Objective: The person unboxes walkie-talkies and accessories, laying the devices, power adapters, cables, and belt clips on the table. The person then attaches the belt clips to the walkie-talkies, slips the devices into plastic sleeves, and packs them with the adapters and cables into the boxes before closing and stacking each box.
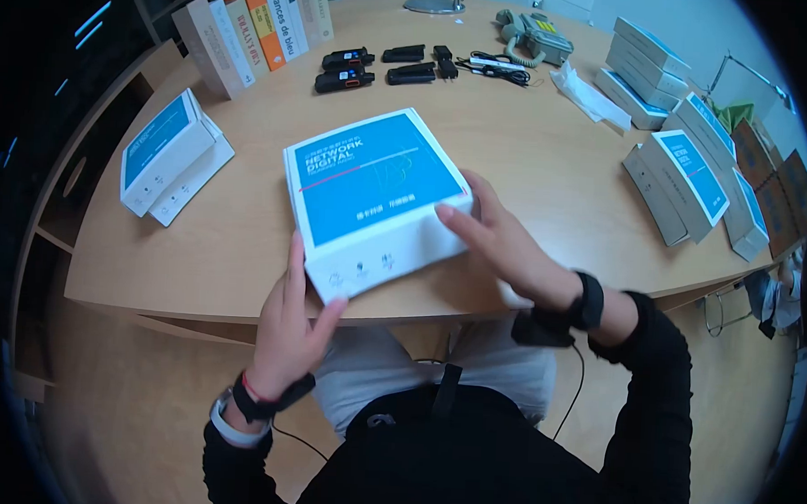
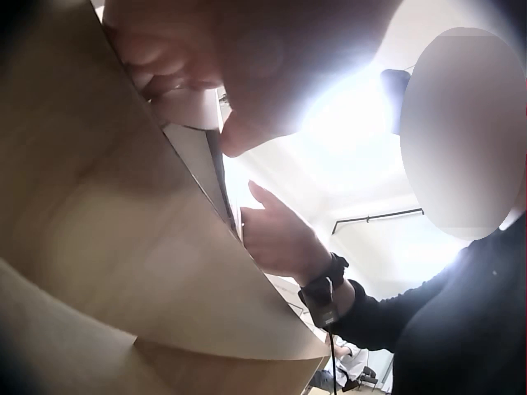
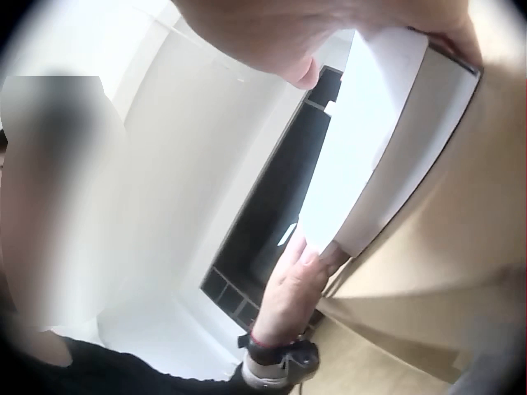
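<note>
Slipping at the desk's near edge: principal risk

The white cardboard box with a blue printed top [image 1: 361,192] lies between the hands, close to the pale wooden desk's [image 1: 196,261] near edge; the left hand [image 1: 290,342] grips its left corner, fingers fairly straight, thumb in front; the right hand [image 1: 512,248] grips the right corner, thumb above, fingers partly hidden; uneven pulling or a loosened thumb could twist the box and drop it.
</note>
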{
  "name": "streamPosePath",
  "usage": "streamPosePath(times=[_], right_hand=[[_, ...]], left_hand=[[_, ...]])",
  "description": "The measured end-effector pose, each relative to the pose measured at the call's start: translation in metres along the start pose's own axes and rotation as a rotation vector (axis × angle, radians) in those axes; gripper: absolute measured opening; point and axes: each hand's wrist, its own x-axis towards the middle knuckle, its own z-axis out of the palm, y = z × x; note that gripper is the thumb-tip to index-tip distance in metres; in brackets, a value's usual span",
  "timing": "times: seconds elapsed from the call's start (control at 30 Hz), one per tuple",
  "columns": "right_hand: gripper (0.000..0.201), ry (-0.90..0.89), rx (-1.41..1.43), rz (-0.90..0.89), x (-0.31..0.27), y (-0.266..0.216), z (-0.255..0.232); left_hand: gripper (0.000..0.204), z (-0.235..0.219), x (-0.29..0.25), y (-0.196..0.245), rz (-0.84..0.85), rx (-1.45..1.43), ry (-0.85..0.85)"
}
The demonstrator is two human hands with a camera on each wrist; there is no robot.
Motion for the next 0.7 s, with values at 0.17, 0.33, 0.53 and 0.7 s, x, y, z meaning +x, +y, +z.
streamPosePath(times=[0.17,0.33,0.53,0.7], right_hand=[[0.072,0.093,-0.047,-0.092,-0.065,0.004,0.017],[0.078,0.203,-0.094,-0.238,-0.085,0.022,0.041],[0.082,0.351,-0.216,-0.55,-0.084,0.056,0.056],[0.077,0.421,-0.509,-0.865,-0.076,0.071,0.054]], left_hand=[[0.084,0.018,-0.054,0.005,0.088,0.204,0.212],[0.046,0.039,-0.059,-0.02,0.185,0.261,0.529],[0.083,0.043,-0.044,-0.033,0.25,0.356,0.615],[0.076,0.041,-0.042,-0.048,0.239,0.275,0.571]])
